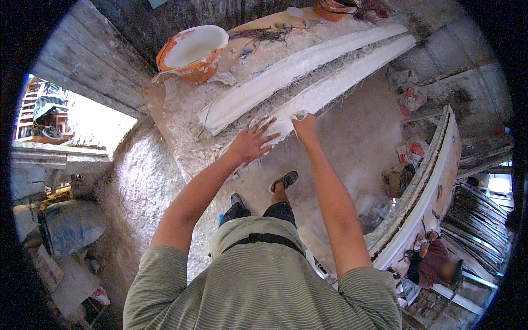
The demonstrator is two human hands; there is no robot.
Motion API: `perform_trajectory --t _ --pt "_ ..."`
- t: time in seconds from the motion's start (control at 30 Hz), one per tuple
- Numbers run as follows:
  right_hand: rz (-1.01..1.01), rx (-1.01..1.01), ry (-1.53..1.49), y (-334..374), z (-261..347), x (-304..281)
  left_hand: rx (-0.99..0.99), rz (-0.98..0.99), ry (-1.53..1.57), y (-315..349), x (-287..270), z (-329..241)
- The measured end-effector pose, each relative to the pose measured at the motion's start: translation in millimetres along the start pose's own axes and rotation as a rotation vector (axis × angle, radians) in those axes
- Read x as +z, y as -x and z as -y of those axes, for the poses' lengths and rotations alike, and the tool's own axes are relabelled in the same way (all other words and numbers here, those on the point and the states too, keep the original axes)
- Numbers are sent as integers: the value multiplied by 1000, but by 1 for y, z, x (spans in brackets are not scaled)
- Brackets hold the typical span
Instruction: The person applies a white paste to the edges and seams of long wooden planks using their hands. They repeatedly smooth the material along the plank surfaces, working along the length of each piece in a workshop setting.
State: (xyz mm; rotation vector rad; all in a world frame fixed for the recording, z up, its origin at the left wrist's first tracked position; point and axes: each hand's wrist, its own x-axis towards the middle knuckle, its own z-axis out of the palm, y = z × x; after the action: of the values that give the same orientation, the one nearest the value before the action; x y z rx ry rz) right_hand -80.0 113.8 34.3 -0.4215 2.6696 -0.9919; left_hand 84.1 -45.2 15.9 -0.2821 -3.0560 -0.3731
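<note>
We are pressing our left hand (253,140), fingers spread flat, on the near end of the long white plaster moulding strip (335,82) lying on the plaster-caked worktable (181,137), while our right hand (305,125) is pinching a small wad of white plaster or fibre at that same end. A second long white plaster strip (275,74) is lying just beside it, nearly touching along its length. We are judging that the worst risk is leaning too hard on the unsupported end: the strip is reaching the table's near edge, so it could crack or slide off toward our feet. Loose fibres are trailing between the strips and could snag our fingers. The orange plaster-smeared bucket (192,52) is sitting well apart to the left, leaving room there; to the right the floor is dropping away, with another long white moulding (434,181) leaning nearby.
</note>
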Motion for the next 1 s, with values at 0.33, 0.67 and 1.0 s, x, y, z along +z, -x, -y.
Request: perform_trajectory --t 0.33,0.67,1.0 --pt "95 93 -87 55 -42 41 -87 47 20 18 -2 -4" --pt "-45 81 -248 60 -64 56 -231 37 83 52 -17 3" --pt "60 -283 139 -12 1 1 -263 66 119 74 -29 -4"
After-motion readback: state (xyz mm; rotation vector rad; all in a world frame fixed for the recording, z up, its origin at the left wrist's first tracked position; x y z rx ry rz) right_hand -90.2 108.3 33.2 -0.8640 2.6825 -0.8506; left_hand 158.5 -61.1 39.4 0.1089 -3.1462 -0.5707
